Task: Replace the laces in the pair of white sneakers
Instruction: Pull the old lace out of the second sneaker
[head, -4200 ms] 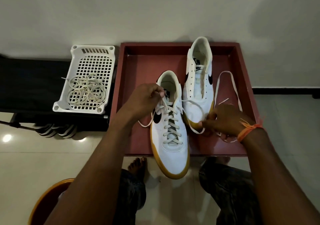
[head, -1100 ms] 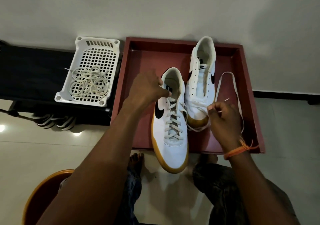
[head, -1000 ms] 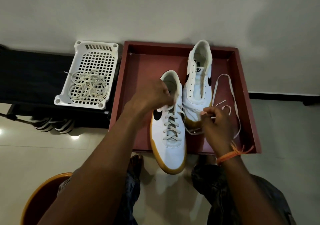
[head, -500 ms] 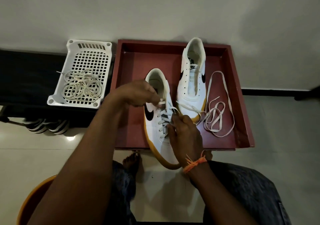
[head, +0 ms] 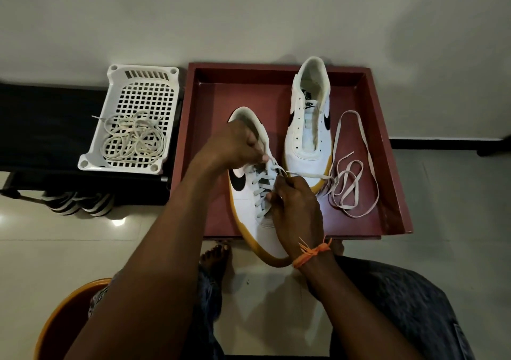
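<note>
Two white sneakers with tan soles stand in a dark red tray [head: 210, 127]. The near sneaker [head: 249, 199] is laced with a pale lace and its toe overhangs the tray's front edge. My left hand [head: 235, 145] pinches the left lace end at its top eyelets. My right hand [head: 296, 207] pinches the right lace end beside the tongue; that end runs right across the tray. The far sneaker [head: 309, 130] has bare eyelets. A loose white lace [head: 351, 177] lies coiled to its right in the tray.
A white plastic basket [head: 143, 91] holding tangled cream laces [head: 132, 141] sits on a black bench left of the tray. Striped sandals [head: 77, 202] lie under the bench. An orange stool edge [head: 55, 321] and my knees are below. A wall runs behind.
My right hand has left the loose lace lying in the tray and moved left to the near sneaker, where it now grips a lace end. My left hand stayed at the top eyelets.
</note>
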